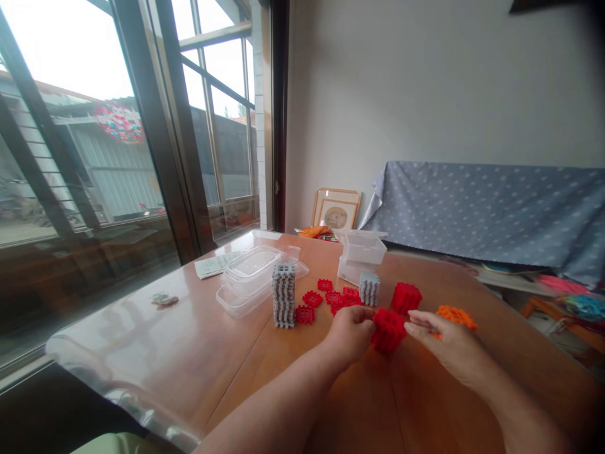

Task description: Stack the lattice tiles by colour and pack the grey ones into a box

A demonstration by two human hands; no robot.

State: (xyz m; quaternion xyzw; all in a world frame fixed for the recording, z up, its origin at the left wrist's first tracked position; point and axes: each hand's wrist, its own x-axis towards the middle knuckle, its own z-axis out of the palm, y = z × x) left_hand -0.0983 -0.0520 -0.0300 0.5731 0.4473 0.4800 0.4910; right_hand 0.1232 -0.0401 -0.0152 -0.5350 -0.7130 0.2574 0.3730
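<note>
A stack of red notched plastic building tiles (388, 330) stands in front of me between both hands. My left hand (348, 333) is closed, with its thumb and curled fingers at the stack's left side. My right hand (442, 345) is at the right side, fingers stretched out and the tips close to the stack; whether they touch it I cannot make out. Just behind stands a second red stack (407, 298). Several loose red tiles (312, 299) lie beyond my left hand. Orange tiles (456, 317) are partly hidden behind my right hand.
A tall grey tile stack (283, 296) and a shorter grey stack (369, 289) stand on the wooden table (198, 372). Clear plastic containers (253, 271) are at the left, white translucent boxes (363, 249) at the back. A printed sheet (215, 265) lies near the window.
</note>
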